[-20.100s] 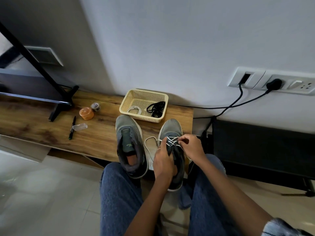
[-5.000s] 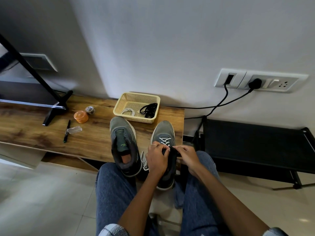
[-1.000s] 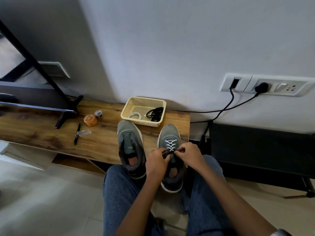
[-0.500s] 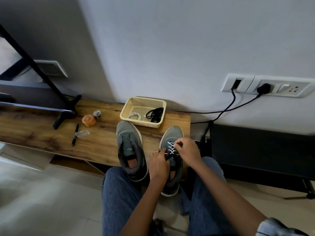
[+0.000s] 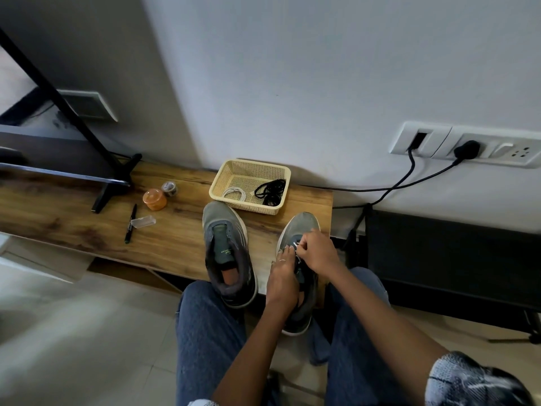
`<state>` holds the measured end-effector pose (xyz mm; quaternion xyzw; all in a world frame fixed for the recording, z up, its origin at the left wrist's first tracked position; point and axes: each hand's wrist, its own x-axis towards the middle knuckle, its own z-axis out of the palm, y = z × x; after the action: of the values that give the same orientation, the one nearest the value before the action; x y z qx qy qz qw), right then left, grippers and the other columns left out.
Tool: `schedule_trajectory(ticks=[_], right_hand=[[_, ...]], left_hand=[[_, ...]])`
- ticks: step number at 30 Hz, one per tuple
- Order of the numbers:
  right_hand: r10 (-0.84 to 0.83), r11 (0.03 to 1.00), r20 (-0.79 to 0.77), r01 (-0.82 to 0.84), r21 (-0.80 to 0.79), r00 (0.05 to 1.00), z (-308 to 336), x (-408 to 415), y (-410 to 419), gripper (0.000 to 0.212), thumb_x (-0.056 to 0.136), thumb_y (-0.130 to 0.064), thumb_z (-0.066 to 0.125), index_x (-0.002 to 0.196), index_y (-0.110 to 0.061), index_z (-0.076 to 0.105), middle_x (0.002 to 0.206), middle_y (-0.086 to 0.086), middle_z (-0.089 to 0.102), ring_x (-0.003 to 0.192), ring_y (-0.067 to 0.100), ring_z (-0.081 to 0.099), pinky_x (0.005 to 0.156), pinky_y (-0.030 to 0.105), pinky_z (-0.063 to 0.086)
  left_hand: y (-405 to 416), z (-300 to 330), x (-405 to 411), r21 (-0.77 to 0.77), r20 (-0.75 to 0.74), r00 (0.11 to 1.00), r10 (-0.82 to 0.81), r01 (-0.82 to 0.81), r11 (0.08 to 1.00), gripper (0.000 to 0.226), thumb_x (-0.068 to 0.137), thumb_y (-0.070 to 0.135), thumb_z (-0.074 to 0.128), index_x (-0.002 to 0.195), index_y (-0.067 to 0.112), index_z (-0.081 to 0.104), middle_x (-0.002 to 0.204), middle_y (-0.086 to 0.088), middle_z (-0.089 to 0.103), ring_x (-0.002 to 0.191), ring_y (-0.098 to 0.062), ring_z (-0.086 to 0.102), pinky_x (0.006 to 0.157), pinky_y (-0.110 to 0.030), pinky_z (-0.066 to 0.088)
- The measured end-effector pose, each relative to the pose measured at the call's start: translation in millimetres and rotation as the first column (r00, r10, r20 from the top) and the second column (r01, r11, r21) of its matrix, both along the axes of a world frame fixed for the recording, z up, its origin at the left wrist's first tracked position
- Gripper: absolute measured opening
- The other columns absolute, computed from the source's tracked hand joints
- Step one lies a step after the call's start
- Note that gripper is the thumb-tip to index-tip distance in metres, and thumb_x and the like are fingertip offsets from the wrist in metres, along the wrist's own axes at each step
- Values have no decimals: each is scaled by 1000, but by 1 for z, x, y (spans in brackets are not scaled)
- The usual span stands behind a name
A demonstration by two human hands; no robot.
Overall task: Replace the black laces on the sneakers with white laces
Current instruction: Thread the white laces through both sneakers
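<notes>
Right sneaker (image 5: 298, 230): grey, at the near right corner of the wooden surface (image 5: 87, 230), heel hanging over the edge toward the person's knees; both hands sit on its lacing.
White lace (image 5: 295, 245): only a short piece shows, between the two hands over the sneaker's tongue; the rest is hidden under them.
Right hand (image 5: 317, 252): fingers (image 5: 304, 240) curled, pinching the white lace just above the tongue.
Left hand (image 5: 282, 278): lies along the sneaker's left side, fingertips meeting the lace right beside the right hand; a ring shows on one finger. Whether it grips the lace or only presses on it cannot be told.
Left sneaker (image 5: 228, 253): grey, unlaced, just beside the right one, no hand on it.
Basket (image 5: 251, 168): cream, behind the sneakers against the wall, holding a coiled white lace (image 5: 234, 194) and a bundle of black laces (image 5: 270, 191), well apart from the fingers.
Farther left on the surface: an orange jar (image 5: 154, 199), a pen (image 5: 130, 223).
</notes>
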<state>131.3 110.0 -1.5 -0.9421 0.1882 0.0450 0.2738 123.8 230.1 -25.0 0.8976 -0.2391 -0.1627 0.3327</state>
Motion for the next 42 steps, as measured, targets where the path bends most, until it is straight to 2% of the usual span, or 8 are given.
schedule_trajectory(ticks=[3, 8, 13, 19, 28, 32, 37, 42], right_hand=[[23, 1000, 20, -23, 13, 1000, -2, -2, -2, 35, 83, -10, 56, 53, -18, 41, 66, 6, 48, 62, 22, 53, 89, 40, 48], [8, 996, 67, -14, 85, 998, -6, -6, -8, 14, 87, -9, 59, 75, -5, 64, 83, 4, 55, 80, 16, 54, 67, 25, 37], [-103, 990, 133, 88, 109, 986, -11, -6, -19, 12, 89, -6, 61, 94, -6, 72, 96, 4, 58, 88, 16, 57, 82, 28, 46], [-48, 999, 57, 47, 27, 997, -16, -3, -18, 11, 89, -7, 61, 81, -12, 66, 94, -2, 54, 85, 17, 57, 75, 34, 49], [64, 992, 95, -53, -115, 993, -16, -5, -10, 13, 92, -8, 56, 90, -16, 66, 105, -4, 47, 83, 14, 50, 65, 32, 49], [48, 998, 82, -45, -38, 995, -16, -6, -12, 11, 92, -13, 57, 91, -20, 65, 103, -5, 45, 86, 14, 50, 70, 33, 49], [-77, 986, 127, 57, 158, 989, -11, -9, -10, 7, 88, -22, 62, 82, -25, 63, 100, -5, 46, 90, 14, 51, 74, 30, 44], [-109, 989, 93, 99, 106, 990, -11, -10, 1, 13, 86, -27, 66, 84, -15, 69, 103, -5, 48, 89, 11, 51, 69, 25, 38]], left_hand=[[-1, -2, -2, -3, -4, 1000, 21, -21, 1000, 72, 82, -13, 39, 150, 2, 21, 156, -15, 24, 146, -22, 19, 119, -28, 14], [0, -1, -2, -7, -7, 997, 71, -71, 997, 67, 85, -11, 37, 149, 4, 25, 155, -14, 26, 145, -22, 22, 117, -27, 17], [-1, -2, -1, -2, -8, 995, 98, -98, 995, 63, 89, -9, 32, 150, 7, 25, 157, -11, 25, 145, -21, 22, 116, -26, 16], [1, -1, -2, 4, -22, 996, 81, -81, 997, 64, 89, -9, 33, 150, 6, 23, 157, -12, 24, 146, -20, 19, 115, -22, 13], [-2, 8, -3, 4, -14, 998, 54, -54, 999, 60, 84, -10, 38, 143, 3, 34, 149, -16, 36, 139, -28, 31, 111, -31, 25], [-2, 3, -4, -6, 13, 997, 79, -79, 997, 58, 84, -12, 35, 140, 2, 38, 146, -17, 39, 136, -28, 34, 110, -31, 28], [-1, -4, -4, -12, -48, 986, 159, -159, 987, 63, 89, -7, 39, 149, 10, 31, 155, -8, 31, 144, -18, 23, 116, -26, 19], [1, -5, -7, -36, -70, 972, 224, -227, 973, 59, 91, -5, 43, 147, 10, 34, 154, -7, 32, 143, -17, 26, 116, -26, 21]])
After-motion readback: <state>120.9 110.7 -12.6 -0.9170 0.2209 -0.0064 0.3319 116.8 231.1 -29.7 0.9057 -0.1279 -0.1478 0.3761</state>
